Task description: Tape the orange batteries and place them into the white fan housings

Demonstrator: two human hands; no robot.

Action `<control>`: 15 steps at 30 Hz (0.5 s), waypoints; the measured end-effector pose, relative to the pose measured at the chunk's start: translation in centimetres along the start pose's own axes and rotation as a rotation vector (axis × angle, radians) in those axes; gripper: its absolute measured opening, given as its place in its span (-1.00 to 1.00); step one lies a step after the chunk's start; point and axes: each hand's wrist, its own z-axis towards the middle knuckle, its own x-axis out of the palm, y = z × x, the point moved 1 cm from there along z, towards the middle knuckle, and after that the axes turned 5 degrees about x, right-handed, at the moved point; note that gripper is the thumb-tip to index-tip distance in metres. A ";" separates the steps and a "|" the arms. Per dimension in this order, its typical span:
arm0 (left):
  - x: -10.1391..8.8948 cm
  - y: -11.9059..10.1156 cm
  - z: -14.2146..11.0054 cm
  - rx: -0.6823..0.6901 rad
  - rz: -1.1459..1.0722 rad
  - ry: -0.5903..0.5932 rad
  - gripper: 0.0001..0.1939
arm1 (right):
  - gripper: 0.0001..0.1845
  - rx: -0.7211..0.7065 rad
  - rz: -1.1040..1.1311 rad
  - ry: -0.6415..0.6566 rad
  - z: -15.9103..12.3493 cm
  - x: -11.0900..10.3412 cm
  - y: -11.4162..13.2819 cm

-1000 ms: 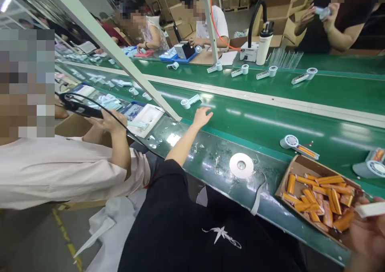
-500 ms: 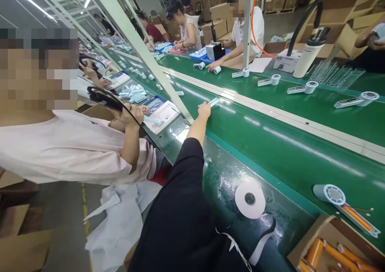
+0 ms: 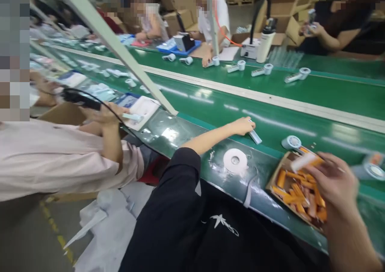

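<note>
My left hand [image 3: 244, 126] reaches over the near edge of the green belt, its fingers closed on a slim light-blue plastic handle piece [image 3: 255, 137]. At the right, my right hand [image 3: 339, 180] is raised above a cardboard box [image 3: 274, 174] of orange cylindrical batteries [image 3: 296, 196]. Between its fingers is an orange battery with a white strip [image 3: 306, 161], somewhat blurred. Just behind the box lies a light-blue handheld fan [image 3: 291, 142] on the belt, its handle partly hidden by the held battery. A roll of white tape [image 3: 229, 160] rests flat on the bench between my hands.
A slanted white post [image 3: 120, 51] rises at the bench's left. A co-worker in a pale shirt [image 3: 60, 156] sits close by, holding a black cabled tool [image 3: 82, 99]. Several fans [image 3: 263, 69] lie on the far belt lane. Another fan [image 3: 374, 171] is at the right edge.
My left hand has come back to the right along the belt with the light-blue piece. My right hand has entered view with the battery. The camera has turned right.
</note>
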 end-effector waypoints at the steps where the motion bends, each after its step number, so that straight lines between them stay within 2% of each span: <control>1: 0.5 -1.1 0.6 0.057 -0.015 0.042 -0.66 | -0.49 0.012 0.112 0.054 -0.1 1.2 -0.6; 2: 0.8 -2.0 1.1 0.106 -0.025 0.076 -0.71 | -0.48 0.020 0.190 0.150 0.4 2.5 -1.0; 4: 1.0 -2.9 1.9 0.168 -0.028 0.109 -0.83 | -0.52 -0.006 0.155 0.312 2.2 5.6 -1.1; 6: 1.0 -3.3 2.3 0.180 -0.016 0.093 -0.85 | -0.58 -0.034 0.001 0.398 4.6 8.7 -0.6; 9: 1.3 -3.4 2.1 0.156 0.007 0.041 -0.75 | -0.52 -0.084 -0.281 0.503 6.8 12.4 0.0; 12: 1.9 -3.7 2.0 0.138 0.015 0.006 -0.72 | -0.49 -0.115 -0.405 0.549 7.0 14.0 -0.1; 15: 2.3 -4.0 2.1 0.127 -0.003 -0.021 -0.72 | -0.49 -0.127 -0.550 0.583 6.7 14.3 -0.6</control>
